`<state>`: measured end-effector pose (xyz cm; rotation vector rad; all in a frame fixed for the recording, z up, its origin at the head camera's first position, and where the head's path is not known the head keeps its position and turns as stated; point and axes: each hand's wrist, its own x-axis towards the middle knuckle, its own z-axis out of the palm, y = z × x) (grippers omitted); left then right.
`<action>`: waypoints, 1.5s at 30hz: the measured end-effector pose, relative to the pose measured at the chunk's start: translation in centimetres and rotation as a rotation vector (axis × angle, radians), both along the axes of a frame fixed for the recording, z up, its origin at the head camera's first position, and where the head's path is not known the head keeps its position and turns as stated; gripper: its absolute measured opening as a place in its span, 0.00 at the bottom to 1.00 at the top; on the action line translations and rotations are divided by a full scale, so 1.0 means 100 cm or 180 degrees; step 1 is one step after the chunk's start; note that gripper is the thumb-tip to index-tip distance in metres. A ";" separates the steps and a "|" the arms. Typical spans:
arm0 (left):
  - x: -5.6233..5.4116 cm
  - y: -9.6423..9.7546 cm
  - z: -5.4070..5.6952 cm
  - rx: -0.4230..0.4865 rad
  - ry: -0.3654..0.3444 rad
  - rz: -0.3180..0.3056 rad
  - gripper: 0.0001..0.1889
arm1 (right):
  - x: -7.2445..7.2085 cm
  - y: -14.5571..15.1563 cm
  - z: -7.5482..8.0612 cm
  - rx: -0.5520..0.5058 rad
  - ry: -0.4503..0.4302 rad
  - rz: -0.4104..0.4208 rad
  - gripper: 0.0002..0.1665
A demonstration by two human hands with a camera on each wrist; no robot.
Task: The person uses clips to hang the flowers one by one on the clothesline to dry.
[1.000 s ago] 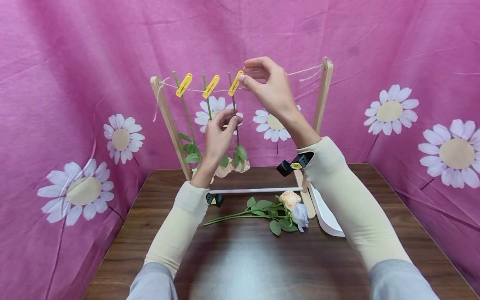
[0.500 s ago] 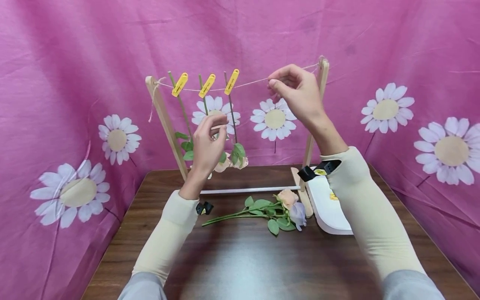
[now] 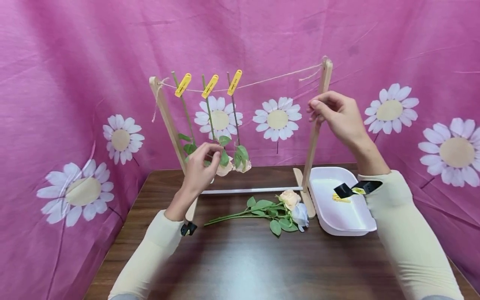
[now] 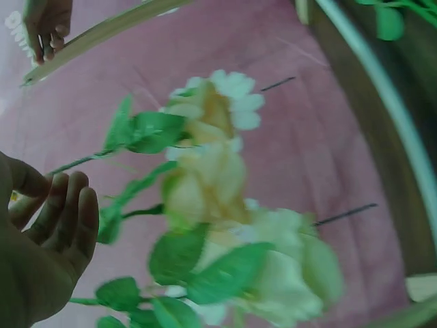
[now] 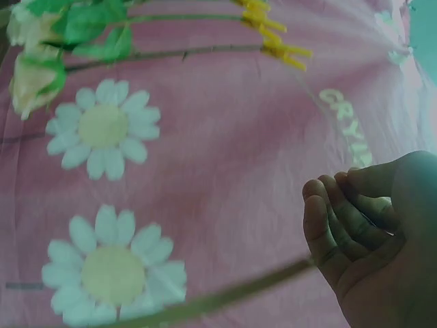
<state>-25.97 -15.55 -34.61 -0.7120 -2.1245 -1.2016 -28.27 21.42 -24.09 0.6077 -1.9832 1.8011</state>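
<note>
The clipping of three hanging roses (image 3: 225,168) at 11 o'clock seems finished. Left hand (image 3: 200,168) and right hand (image 3: 343,118) look empty, loosely curved; next probably comes the peach rose (image 3: 290,199), 5 o'clock.

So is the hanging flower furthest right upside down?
Upside down: a clip holds its stem to the string, and its bloom hangs below.

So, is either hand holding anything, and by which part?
Nothing: the right hand is empty, and the left hand is empty too, near the hanging roses. The yellow clips grip their stems near the top.
</note>
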 end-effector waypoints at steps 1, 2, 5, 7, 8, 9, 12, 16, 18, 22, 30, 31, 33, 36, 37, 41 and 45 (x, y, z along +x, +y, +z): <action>0.001 -0.003 -0.005 -0.0060 -0.0011 -0.0036 0.09 | 0.001 0.006 -0.003 -0.0034 -0.0020 0.0000 0.06; 0.003 -0.005 -0.010 -0.0117 -0.0022 -0.0087 0.09 | 0.001 0.012 -0.005 -0.0068 -0.0049 -0.0013 0.07; 0.006 -0.010 -0.026 -0.0293 -0.0134 -0.0238 0.09 | -0.001 0.030 -0.016 -0.0096 -0.0156 -0.0106 0.07; 0.009 -0.012 -0.038 -0.0407 -0.0266 -0.0332 0.09 | -0.003 0.041 -0.025 0.0086 -0.0260 -0.0266 0.07; 0.011 -0.012 -0.043 -0.0470 -0.0333 -0.0369 0.09 | -0.005 0.046 -0.030 0.0220 -0.0329 -0.0361 0.08; 0.013 -0.012 -0.049 -0.0542 -0.0410 -0.0390 0.09 | -0.007 0.051 -0.036 0.0375 -0.0391 -0.0451 0.08; 0.016 -0.012 -0.064 -0.0766 -0.0628 -0.0432 0.09 | -0.013 0.066 -0.053 0.0918 -0.0565 -0.0687 0.14; 0.016 -0.014 -0.081 -0.1169 -0.0831 -0.0470 0.08 | -0.019 0.085 -0.076 0.1763 -0.0703 -0.0892 0.20; 0.015 -0.017 -0.090 -0.1410 -0.0876 -0.0470 0.08 | -0.021 0.093 -0.087 0.2234 -0.0720 -0.0925 0.19; 0.011 -0.024 -0.106 -0.1860 -0.0931 -0.0440 0.08 | -0.027 0.108 -0.115 0.2900 -0.0874 -0.0726 0.14; 0.008 -0.040 -0.131 -0.2398 -0.1435 -0.0536 0.05 | -0.032 0.130 -0.166 0.3709 -0.1493 -0.0309 0.09; 0.008 -0.041 -0.133 -0.2415 -0.1481 -0.0578 0.04 | -0.031 0.131 -0.170 0.3769 -0.1557 -0.0279 0.09; 0.009 -0.042 -0.135 -0.2433 -0.1537 -0.0637 0.04 | -0.029 0.132 -0.177 0.3905 -0.1663 -0.0230 0.09; 0.011 -0.042 -0.139 -0.2441 -0.1601 -0.0672 0.03 | -0.026 0.133 -0.186 0.4183 -0.1737 -0.0160 0.11; 0.011 -0.042 -0.140 -0.2454 -0.1618 -0.0673 0.03 | -0.025 0.133 -0.189 0.4253 -0.1765 -0.0144 0.12; 0.011 -0.043 -0.143 -0.2502 -0.1611 -0.0652 0.03 | -0.022 0.129 -0.198 0.4486 -0.1828 -0.0085 0.12; 0.010 -0.045 -0.144 -0.2471 -0.1626 -0.0594 0.03 | -0.021 0.127 -0.204 0.4523 -0.1772 -0.0067 0.08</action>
